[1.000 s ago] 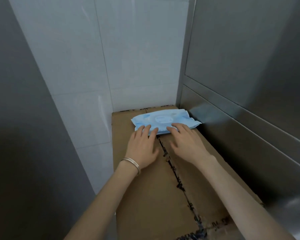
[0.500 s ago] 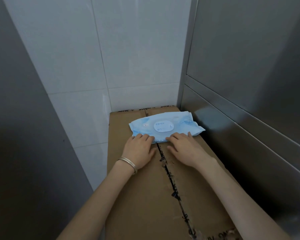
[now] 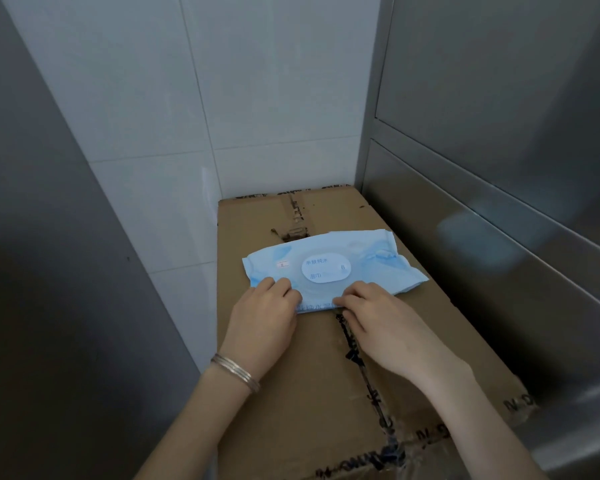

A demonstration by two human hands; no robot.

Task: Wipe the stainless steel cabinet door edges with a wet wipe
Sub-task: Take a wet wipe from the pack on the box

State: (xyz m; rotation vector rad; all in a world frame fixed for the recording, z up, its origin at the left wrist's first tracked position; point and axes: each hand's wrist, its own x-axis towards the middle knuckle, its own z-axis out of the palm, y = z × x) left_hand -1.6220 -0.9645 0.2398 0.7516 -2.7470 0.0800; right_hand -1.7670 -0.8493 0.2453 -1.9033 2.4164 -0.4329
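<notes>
Wipe-fetching step: left hand (image 3: 264, 315) and right hand (image 3: 387, 318) seem to pinch the near edge of the wipe pack (image 3: 368, 268) on the cardboard box (image 3: 291, 393). Next, peel open its white flap (image 3: 326, 269).

The blue wet-wipe pack (image 3: 368, 258) carries a white oval label (image 3: 326, 268) with two lines of pale Chinese characters. The upper line seems to read 亲肤纯水 and the lower 湿巾, with a faint mark like a B at the right. A small white tag (image 3: 284, 264) beside the label is too small to read. Blue characters along the pack's near edge include 纯水 and are partly covered. The cardboard box (image 3: 257, 220) bears black print along its edges; only the letters "N D", near its right front corner, can be made out.
</notes>
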